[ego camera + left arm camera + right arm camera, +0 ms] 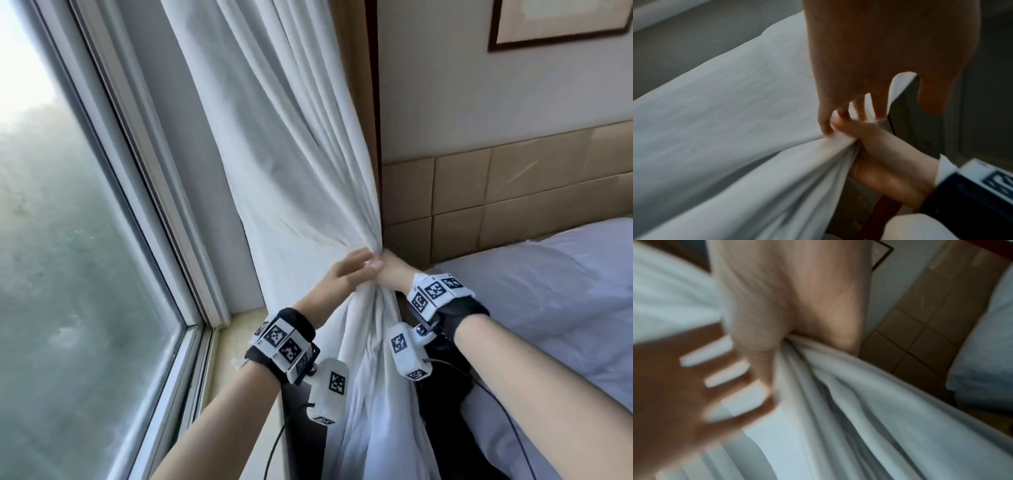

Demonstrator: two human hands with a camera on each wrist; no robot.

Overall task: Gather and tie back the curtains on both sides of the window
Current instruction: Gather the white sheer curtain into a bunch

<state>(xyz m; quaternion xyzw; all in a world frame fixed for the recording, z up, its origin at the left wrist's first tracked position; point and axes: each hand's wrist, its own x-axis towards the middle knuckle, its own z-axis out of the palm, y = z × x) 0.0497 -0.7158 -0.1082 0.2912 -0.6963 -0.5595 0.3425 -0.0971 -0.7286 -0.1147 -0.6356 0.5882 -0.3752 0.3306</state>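
From the head view, we saw the white curtain [274, 144] hanging beside the window [68, 205], its long axis running from the top of the picture down past the sill [239, 329], with the bed [555, 294] to the right. The cloth narrowed to a waist where our right hand [394, 269] was clenched round the bunch. Our left hand [346, 274] lay against the bunch from the window side, fingers fairly straight and touching the right hand. We saw no tie-back cord or band in this view.

From the left wrist view, the left hand [879, 56] reached over the cloth with its fingers [933, 95] spread, the fingertips pressing folds toward the right hand [879, 162], which gripped the gathered curtain [725, 129] from below. The folds converged into that right grip.

From the right wrist view, blurred, the right hand [787, 296] closed on the bunch, the curtain [859, 418] fanning out beneath it, and the left hand [684, 386] lay splayed on the cloth beside it.

We judged that the coming move turned on the waist of the bunch: it sat inside the right grip, with the left hand free and just beside it, so the left was the one to fetch and wrap a tie across the curtain's long axis
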